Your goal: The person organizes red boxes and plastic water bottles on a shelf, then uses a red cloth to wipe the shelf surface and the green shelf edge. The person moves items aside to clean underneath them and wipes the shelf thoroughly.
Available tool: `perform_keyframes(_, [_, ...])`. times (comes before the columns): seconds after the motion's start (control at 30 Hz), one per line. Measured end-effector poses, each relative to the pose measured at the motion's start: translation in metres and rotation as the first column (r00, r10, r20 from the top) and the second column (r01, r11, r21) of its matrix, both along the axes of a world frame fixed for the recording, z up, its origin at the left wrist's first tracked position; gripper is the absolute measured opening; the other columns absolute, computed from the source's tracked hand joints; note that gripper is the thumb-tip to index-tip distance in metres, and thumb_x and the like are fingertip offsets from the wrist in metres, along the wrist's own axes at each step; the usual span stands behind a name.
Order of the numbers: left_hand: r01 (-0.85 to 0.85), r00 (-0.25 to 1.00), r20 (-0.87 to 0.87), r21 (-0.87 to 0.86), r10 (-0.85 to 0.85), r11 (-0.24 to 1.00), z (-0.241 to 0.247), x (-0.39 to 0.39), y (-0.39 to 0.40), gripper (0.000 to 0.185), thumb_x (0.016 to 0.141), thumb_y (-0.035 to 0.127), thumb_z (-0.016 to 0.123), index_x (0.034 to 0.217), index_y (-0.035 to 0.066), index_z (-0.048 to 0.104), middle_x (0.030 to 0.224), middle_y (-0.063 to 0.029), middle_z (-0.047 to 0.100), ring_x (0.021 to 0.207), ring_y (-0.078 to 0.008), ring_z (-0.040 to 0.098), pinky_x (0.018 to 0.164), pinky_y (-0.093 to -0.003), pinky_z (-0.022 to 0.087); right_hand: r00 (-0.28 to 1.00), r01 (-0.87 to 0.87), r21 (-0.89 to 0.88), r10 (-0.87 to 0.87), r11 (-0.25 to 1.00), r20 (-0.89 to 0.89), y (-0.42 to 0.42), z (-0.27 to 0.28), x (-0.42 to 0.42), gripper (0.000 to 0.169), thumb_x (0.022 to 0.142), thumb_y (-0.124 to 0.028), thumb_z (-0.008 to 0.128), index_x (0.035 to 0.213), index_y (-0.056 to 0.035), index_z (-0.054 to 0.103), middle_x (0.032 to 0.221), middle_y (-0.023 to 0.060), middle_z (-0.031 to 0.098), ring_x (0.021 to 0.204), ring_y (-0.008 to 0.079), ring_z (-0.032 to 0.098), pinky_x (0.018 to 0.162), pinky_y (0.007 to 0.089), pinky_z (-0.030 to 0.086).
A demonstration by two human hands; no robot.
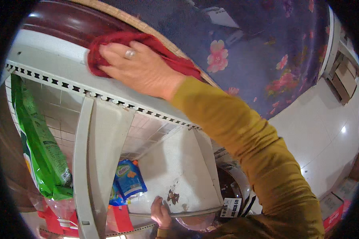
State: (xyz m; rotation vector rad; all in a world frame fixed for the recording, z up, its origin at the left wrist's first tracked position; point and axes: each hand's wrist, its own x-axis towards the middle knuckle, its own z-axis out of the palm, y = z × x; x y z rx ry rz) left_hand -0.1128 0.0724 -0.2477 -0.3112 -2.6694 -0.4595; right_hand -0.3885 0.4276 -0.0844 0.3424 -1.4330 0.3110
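Note:
My right hand (pixel 137 65), with a ring on one finger, presses a red cloth (pixel 179 65) against a white metal shelf ledge and the dark red glossy curved surface (pixel 65 22) beside it. The cloth is bunched beneath the fingers and trails back under the wrist. Low in the picture, my left hand (pixel 161 212) is at the front edge of a lower white shelf (pixel 155 176), its fingers bent; whether it grips that edge cannot be made out. A brown patch marks the shelf near the fingertips.
A slotted white rail (pixel 76 88) runs below the ledge. Left of the upright post (pixel 83 161) stands a green plastic bag (pixel 42 143); right of it are blue pouches (pixel 130 177) and a red box (pixel 119 218). Floral dark fabric (pixel 245 65) spreads at upper right. Cardboard boxes (pixel 332 209) are at lower right.

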Motion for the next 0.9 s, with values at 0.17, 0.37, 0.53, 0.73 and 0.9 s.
perform_keyframes(0.17, [0.006,1.000,0.003,-0.045,-0.006,0.999,0.004,0.000,-0.001,0.027,0.081,0.015,0.048,0.097,-0.002,0.061,0.101,-0.0206,0.062,0.096,-0.0372,0.058,0.086,-0.0422,0.045,0.958,0.012,0.024,-0.018,1.000,0.288,0.006,-0.170,0.016,0.028,0.071,-0.021,0.058,0.099,-0.0175,0.063,0.122,0.0109,0.052,0.114,0.0242,0.048,0.072,0.0369,0.043])
perform_keyframes(0.37, [-0.015,1.000,0.026,0.002,0.015,1.000,0.002,0.002,0.003,0.032,0.084,0.020,0.045,0.099,-0.003,0.060,0.103,-0.0221,0.061,0.098,-0.0375,0.058,0.088,-0.0428,0.044,0.860,-0.037,-0.056,0.060,0.998,0.507,0.001,-0.351,0.023,0.032,0.068,-0.022,0.064,0.100,-0.0151,0.062,0.116,0.0172,0.052,0.106,0.0309,0.051,0.072,0.0426,0.042])
perform_keyframes(0.53, [-0.018,0.999,0.045,-0.014,0.019,1.000,-0.002,-0.002,0.000,0.038,0.088,0.027,0.043,0.101,-0.004,0.060,0.106,-0.0224,0.060,0.099,-0.0366,0.057,0.087,-0.0416,0.045,0.630,0.023,-0.628,0.476,0.778,0.613,0.001,-0.458,0.042,0.037,0.079,-0.018,0.062,0.115,-0.0155,0.054,0.123,0.0171,0.047,0.109,0.0374,0.047,0.087,0.0446,0.042])
perform_keyframes(0.73, [0.000,0.999,0.043,0.012,0.000,1.000,-0.003,-0.004,-0.002,0.036,0.088,0.024,0.042,0.102,-0.004,0.059,0.106,-0.0223,0.059,0.100,-0.0357,0.056,0.087,-0.0416,0.044,0.301,0.255,-0.344,0.264,0.904,0.917,0.020,-0.493,0.096,0.044,0.072,-0.004,0.057,0.116,-0.0111,0.052,0.125,0.0199,0.044,0.101,0.0394,0.052,0.082,0.0422,0.046])
perform_keyframes(0.9, [-0.034,0.997,0.071,0.033,0.031,0.999,0.000,-0.002,0.001,0.037,0.088,0.025,0.044,0.105,-0.004,0.059,0.109,-0.0219,0.059,0.102,-0.0352,0.056,0.090,-0.0419,0.043,0.555,-0.022,-0.603,0.512,0.798,0.656,0.013,-0.422,0.108,0.041,0.071,0.005,0.057,0.110,-0.0071,0.056,0.111,0.0228,0.052,0.100,0.0402,0.052,0.085,0.0408,0.044])
